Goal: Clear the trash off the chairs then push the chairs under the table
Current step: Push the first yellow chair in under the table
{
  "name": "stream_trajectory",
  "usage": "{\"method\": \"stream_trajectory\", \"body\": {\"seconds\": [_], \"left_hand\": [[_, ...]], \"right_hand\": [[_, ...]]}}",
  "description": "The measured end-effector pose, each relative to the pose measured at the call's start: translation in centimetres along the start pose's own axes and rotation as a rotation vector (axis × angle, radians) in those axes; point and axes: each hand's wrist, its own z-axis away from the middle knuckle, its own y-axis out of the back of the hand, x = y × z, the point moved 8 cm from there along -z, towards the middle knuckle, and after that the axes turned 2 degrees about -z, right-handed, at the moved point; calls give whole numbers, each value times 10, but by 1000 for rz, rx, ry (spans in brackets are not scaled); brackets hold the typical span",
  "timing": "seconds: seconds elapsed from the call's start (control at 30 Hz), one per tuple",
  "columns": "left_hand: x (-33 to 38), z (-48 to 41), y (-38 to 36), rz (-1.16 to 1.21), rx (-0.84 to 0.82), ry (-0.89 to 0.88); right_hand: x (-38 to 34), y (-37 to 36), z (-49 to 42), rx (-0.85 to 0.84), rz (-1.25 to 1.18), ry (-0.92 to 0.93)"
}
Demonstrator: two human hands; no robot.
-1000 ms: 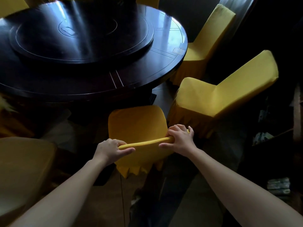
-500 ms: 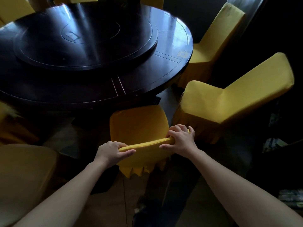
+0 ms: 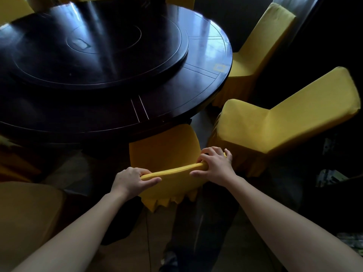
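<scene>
A chair in a yellow cover (image 3: 165, 152) stands right in front of me, its seat partly under the edge of the dark round table (image 3: 208, 79). My left hand (image 3: 131, 180) grips the left end of its backrest top, and my right hand (image 3: 215, 166) grips the right end. The seat part that shows is bare, with no trash on it. A round turntable (image 3: 98, 50) sits in the middle of the table.
A second yellow chair (image 3: 275, 124) stands pulled out and angled at the right, a third (image 3: 261, 48) behind it near the table. Another yellow chair (image 3: 27, 216) is at the lower left. Dim clutter (image 3: 330, 175) lies on the floor at far right.
The chair in my hands has slid forward, so its seat now reaches under the table edge. I have moved closer to the table with it.
</scene>
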Motion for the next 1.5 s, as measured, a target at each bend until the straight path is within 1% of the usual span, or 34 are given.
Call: {"method": "stream_trajectory", "body": {"seconds": [0.23,0.5,0.57,0.7,0.8,0.87,0.93,1.1,1.23,1.37,1.5], "left_hand": [[-6,-15,4,10,3,-17],[-5,-17,4,8,22,-62],[-3,-17,5,-1,21,-69],[0,-16,6,-12,5,-69],[4,-14,5,-22,-43,-34],[5,-12,5,-26,-53,-19],[7,-9,8,-53,-20,-19],[23,-1,10,-136,85,-111],[39,-6,5,-160,75,-158],[92,-26,-21,-308,-3,-207],[165,-57,-53,-323,2,-266]], "right_hand": [[-2,4,-13,-13,8,-25],[-2,8,-6,42,8,-61],[-2,8,0,101,4,-94],[-6,-1,23,304,-97,-178],[-11,-6,30,336,-166,-215],[-12,-5,32,323,-174,-210],[-9,-5,35,292,-190,-188],[-1,-8,38,116,-231,-133],[2,-7,37,64,-212,-95],[12,-2,46,57,-140,-32],[68,16,53,62,-145,-145]]}}
